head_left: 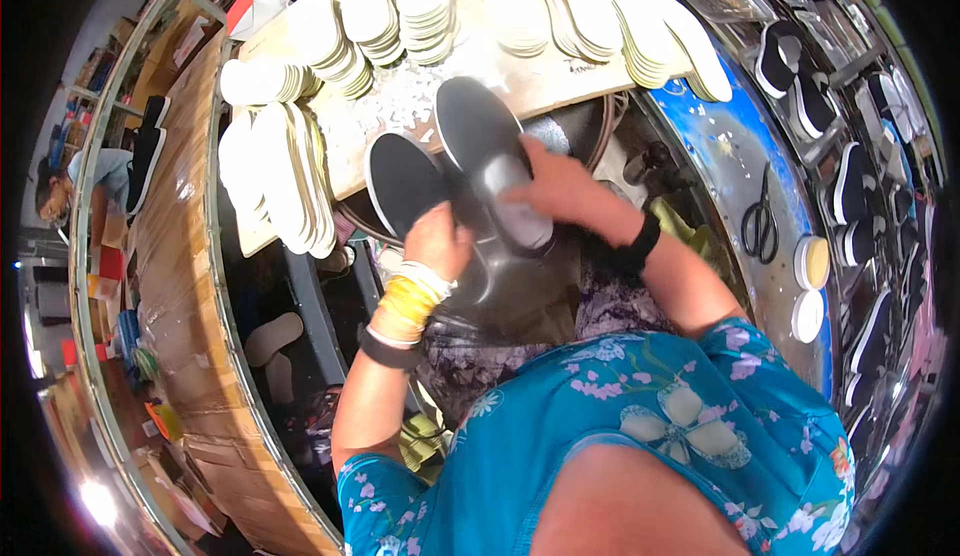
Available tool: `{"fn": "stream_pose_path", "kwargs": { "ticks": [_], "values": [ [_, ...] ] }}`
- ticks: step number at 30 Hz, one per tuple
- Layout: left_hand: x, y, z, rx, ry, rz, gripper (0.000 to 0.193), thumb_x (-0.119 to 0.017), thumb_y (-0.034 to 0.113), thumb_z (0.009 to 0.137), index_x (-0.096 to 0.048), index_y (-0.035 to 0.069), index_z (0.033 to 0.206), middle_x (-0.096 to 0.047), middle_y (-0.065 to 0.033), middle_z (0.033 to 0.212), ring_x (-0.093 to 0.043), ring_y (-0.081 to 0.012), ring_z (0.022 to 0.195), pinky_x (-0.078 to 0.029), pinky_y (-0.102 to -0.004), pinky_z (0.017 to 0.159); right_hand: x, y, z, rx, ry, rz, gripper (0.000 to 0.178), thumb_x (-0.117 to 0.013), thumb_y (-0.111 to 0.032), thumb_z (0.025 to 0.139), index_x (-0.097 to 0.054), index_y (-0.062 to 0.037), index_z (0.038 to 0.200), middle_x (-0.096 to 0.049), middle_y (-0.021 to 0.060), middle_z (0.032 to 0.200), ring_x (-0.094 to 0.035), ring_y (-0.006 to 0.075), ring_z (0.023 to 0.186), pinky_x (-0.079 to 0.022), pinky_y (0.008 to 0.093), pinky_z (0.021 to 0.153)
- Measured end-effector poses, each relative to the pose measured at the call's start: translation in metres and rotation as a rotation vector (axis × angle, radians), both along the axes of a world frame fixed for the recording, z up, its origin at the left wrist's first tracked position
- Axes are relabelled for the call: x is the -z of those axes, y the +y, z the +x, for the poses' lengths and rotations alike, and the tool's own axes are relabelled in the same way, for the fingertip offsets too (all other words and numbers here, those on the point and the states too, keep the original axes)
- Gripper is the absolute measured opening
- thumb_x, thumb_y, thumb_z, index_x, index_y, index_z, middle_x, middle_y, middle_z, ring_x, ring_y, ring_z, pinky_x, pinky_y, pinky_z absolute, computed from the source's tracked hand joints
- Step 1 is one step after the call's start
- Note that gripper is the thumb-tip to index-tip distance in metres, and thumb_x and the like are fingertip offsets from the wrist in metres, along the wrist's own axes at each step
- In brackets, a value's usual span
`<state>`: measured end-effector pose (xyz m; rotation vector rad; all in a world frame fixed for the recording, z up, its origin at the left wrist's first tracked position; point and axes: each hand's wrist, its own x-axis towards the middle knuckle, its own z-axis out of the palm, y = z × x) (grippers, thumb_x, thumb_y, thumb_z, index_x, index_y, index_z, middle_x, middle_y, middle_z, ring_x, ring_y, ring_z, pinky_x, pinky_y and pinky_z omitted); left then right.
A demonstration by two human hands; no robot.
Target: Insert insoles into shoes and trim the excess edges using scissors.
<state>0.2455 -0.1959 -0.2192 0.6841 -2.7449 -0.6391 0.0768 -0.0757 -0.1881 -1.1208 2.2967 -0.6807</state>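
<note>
Two dark slip-on shoes with pale edges are in front of me, toes pointing to the far side. My left hand (437,243) is closed on the near end of the left shoe (403,181). The right shoe (478,121) sits a little farther away, with a shiny light patch toward its near end. Around that part of it my right hand (565,188) is closed, blurred by motion. Both toes reach over the near edge of a pale work board (400,106), and small white scraps (408,86) are scattered beyond them.
Stacks of white insoles (425,6) line the board's far and left sides. On the right, black scissors (760,226) and two round containers (811,262) lie on a blue-grey surface. Racks of black shoes (850,181) stand beyond. Cardboard (180,286) and a person (55,196) are at left.
</note>
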Motion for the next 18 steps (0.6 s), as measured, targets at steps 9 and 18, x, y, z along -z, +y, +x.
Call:
{"fn": "stream_pose_path", "kwargs": {
  "ticks": [9, 18],
  "values": [
    [-0.110, -0.051, 0.030, 0.433, -0.227, 0.358, 0.032, -0.058, 0.019, 0.081, -0.055, -0.005, 0.103, -0.061, -0.0195, 0.090, -0.060, -0.0308, 0.085, -0.046, -0.0338, 0.076, -0.061, -0.030, -0.053, -0.320, 0.082, 0.111, 0.061, -0.066, -0.043, 0.069, -0.055, -0.0027, 0.113, -0.062, 0.0179, 0.098, -0.059, 0.0321, 0.092, -0.046, 0.0348, 0.078],
    [-0.140, -0.302, -0.020, -0.318, -0.066, -0.384, 0.060, -0.066, 0.047, 0.071, -0.058, -0.006, 0.098, -0.061, -0.0220, 0.095, -0.061, -0.0303, 0.087, -0.047, -0.0352, 0.075, -0.114, -0.285, -0.032, -0.688, 0.628, -0.326, 0.030, -0.061, -0.020, 0.069, -0.058, -0.0027, 0.093, -0.059, 0.0164, 0.087, -0.057, 0.0301, 0.082, -0.045, 0.0375, 0.072]
  ]
}}
